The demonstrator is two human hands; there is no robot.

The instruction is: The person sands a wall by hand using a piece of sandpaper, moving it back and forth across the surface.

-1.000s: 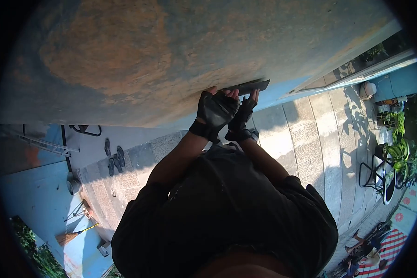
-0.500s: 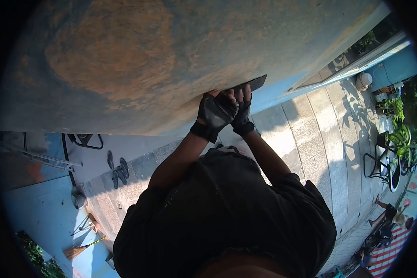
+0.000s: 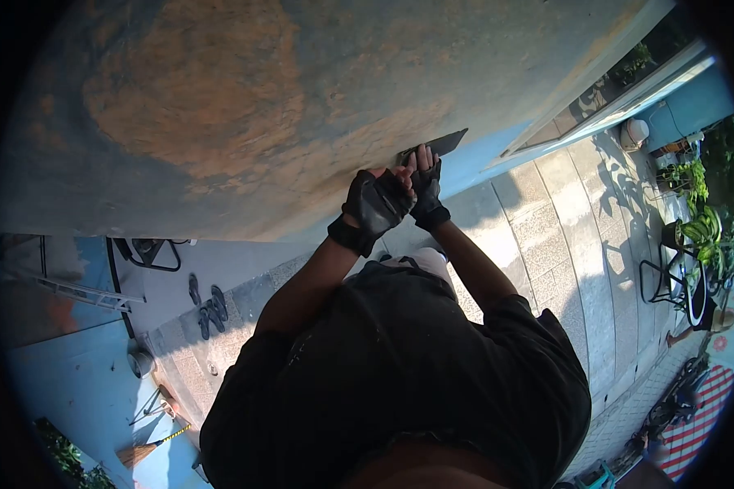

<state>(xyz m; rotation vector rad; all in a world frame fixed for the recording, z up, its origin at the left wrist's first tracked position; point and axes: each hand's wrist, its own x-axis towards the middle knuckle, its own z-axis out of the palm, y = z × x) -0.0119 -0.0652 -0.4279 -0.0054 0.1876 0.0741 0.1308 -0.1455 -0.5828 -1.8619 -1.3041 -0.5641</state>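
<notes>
A dark flat sheet (image 3: 448, 143), thin and straight-edged, lies against a large wall (image 3: 359, 90) with grey and brown patches. My right hand (image 3: 426, 181), in a black fingerless glove, grips the sheet with its fingers laid along it. Close beside it on the left is my left hand (image 3: 378, 204), gloved the same way, its fingers curled by the sheet's near end and overlapping the right fingers. Whatever sits inside the left fingers is hidden.
Paved floor (image 3: 550, 244) runs below and right of me. Sandals (image 3: 212, 310), a ladder (image 3: 90, 293) and a broom (image 3: 143, 452) are at left. On the right stand a white bucket (image 3: 634, 133), potted plants (image 3: 701, 232) and a black metal stand (image 3: 656, 281). A person (image 3: 701, 318) is beyond.
My left hand has shifted slightly left and down, apart from the sheet's end. The right fingers now lie flatter along the sheet. The view has tilted slightly.
</notes>
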